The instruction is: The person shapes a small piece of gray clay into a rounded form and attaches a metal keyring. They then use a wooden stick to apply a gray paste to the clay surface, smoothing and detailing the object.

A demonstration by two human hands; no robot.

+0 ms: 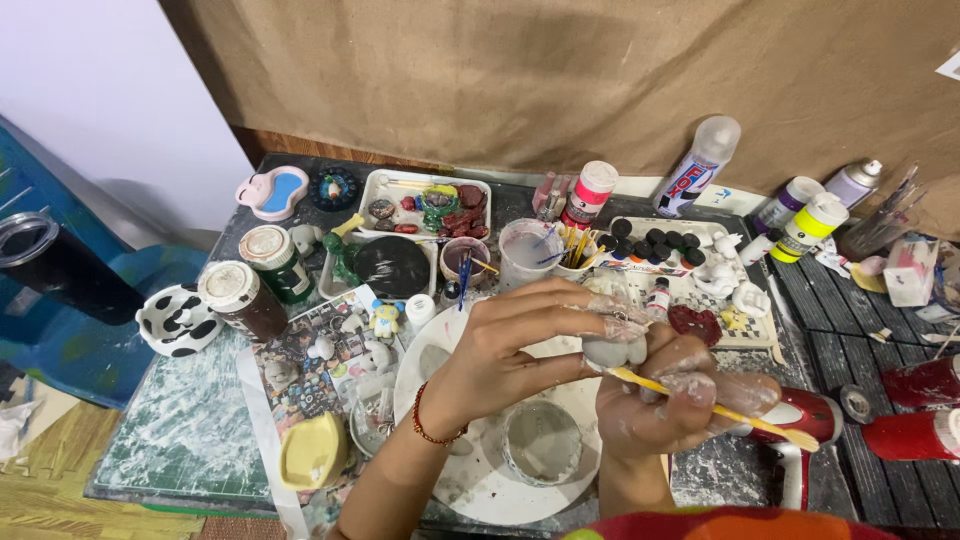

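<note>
My left hand (520,345) pinches a small grey-white plaster figure (612,345) between its fingertips, just above a round white plate (440,365). My right hand (670,400), smeared with white paint, grips a thin yellow-handled paintbrush (740,415) whose tip meets the underside of the figure. A red bead bracelet circles my left wrist. Under the hands, a small round container (542,442) of whitish paint sits on the plate.
The messy table (190,430) holds paint jars (243,298), a white tray (385,185) of painted pieces, a cup of brushes (575,255), small paint pots (655,245), bottles and a spray can (853,183), small figurines (385,318), and a red tool (800,420) at right.
</note>
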